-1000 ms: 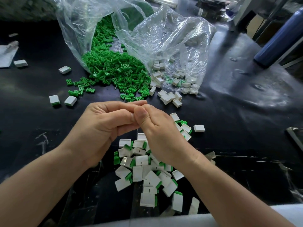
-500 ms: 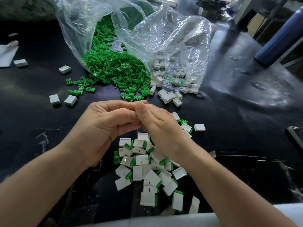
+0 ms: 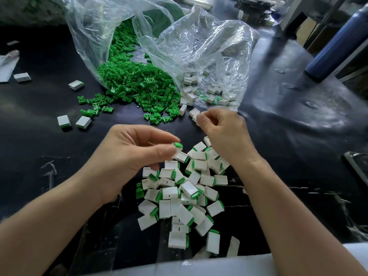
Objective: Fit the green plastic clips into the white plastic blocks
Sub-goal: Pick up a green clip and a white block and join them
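My left hand (image 3: pixel 131 154) pinches a white block with a green clip in it (image 3: pixel 177 147), just above a pile of several fitted blocks (image 3: pixel 185 194). My right hand (image 3: pixel 223 132) has its fingers curled at the loose white blocks (image 3: pixel 194 112) by the bag mouth; whether it grips one I cannot tell. A heap of green clips (image 3: pixel 135 82) spills from a clear plastic bag (image 3: pixel 103 26) at the back. A second clear bag (image 3: pixel 209 46) holds more white blocks (image 3: pixel 191 78).
Two fitted blocks (image 3: pixel 72 121) lie at the left, two more (image 3: pixel 76 85) further back. A dark blue cylinder (image 3: pixel 336 44) leans at the right rear. The black table (image 3: pixel 298 136) is wrinkled on the right. A white ledge (image 3: pixel 199 265) runs along the near edge.
My hands were pressed together over the pile. They have parted: the right hand reached forward to the loose white blocks, and the left hand dropped toward the pile with the fitted block.
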A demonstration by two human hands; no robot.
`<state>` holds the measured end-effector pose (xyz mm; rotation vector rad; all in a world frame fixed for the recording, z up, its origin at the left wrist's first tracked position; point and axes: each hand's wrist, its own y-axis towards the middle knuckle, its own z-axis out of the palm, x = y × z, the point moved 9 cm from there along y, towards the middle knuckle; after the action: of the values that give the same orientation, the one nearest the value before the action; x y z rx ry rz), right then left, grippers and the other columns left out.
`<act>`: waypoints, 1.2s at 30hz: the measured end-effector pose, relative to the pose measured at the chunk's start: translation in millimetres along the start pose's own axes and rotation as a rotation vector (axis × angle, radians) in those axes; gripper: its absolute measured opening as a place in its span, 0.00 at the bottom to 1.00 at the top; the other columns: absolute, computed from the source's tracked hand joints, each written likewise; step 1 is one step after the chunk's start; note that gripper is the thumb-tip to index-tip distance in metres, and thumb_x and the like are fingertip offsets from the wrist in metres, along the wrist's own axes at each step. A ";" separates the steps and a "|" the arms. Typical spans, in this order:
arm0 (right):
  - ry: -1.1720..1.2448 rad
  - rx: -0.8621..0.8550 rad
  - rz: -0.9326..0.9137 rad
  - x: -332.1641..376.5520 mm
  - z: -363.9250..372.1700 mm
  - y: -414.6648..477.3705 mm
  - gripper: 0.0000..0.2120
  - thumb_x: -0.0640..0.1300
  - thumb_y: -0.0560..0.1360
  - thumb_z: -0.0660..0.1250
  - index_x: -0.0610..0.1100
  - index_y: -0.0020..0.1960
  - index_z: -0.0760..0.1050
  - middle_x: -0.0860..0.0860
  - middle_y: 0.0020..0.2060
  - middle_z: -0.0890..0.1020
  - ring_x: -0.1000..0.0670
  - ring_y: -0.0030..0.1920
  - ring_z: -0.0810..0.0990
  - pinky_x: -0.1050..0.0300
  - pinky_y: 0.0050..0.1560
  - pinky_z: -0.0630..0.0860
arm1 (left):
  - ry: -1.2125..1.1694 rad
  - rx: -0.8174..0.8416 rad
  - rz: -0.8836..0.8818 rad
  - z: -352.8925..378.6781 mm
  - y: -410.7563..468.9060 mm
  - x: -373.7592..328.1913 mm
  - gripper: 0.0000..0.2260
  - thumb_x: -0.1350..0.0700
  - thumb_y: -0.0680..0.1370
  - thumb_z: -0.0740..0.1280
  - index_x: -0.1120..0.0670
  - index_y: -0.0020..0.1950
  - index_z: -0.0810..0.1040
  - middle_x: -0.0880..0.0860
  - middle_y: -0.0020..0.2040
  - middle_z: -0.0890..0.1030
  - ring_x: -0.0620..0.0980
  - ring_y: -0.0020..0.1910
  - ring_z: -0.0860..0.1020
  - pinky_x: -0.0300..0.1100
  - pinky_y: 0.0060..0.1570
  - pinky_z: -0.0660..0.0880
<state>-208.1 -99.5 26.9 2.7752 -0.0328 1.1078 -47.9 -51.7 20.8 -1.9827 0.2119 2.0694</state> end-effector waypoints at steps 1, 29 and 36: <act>-0.037 -0.027 0.001 -2.7 -2.8 2.2 0.08 0.48 0.76 0.64 0.45 0.46 0.80 0.53 0.33 0.74 0.51 0.40 0.73 0.57 0.45 0.69 | 0.051 0.057 0.004 6.0 -2.2 -1.7 0.14 0.53 0.54 0.79 0.51 0.38 0.85 0.55 0.32 0.83 0.45 0.29 0.79 0.33 0.26 0.74; 0.362 0.237 -0.217 41.8 35.1 -15.1 0.09 0.39 0.69 0.73 0.49 0.36 0.74 0.51 0.32 0.78 0.56 0.33 0.74 0.62 0.35 0.73 | 0.091 -0.179 -0.054 -19.8 5.4 10.6 0.15 0.65 0.67 0.71 0.51 0.51 0.81 0.53 0.44 0.85 0.44 0.37 0.82 0.32 0.34 0.77; 0.347 0.224 -0.212 40.2 33.7 -14.4 0.05 0.41 0.74 0.68 0.44 0.40 0.79 0.45 0.34 0.81 0.48 0.36 0.78 0.52 0.42 0.76 | 0.039 -0.217 -0.093 -21.4 5.6 11.3 0.05 0.68 0.68 0.70 0.60 0.41 0.81 0.55 0.33 0.84 0.45 0.29 0.81 0.32 0.29 0.77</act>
<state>-154.7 -88.9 28.4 2.6408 0.4380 1.5961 -29.4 -62.1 7.9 -2.1128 -0.1002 2.0725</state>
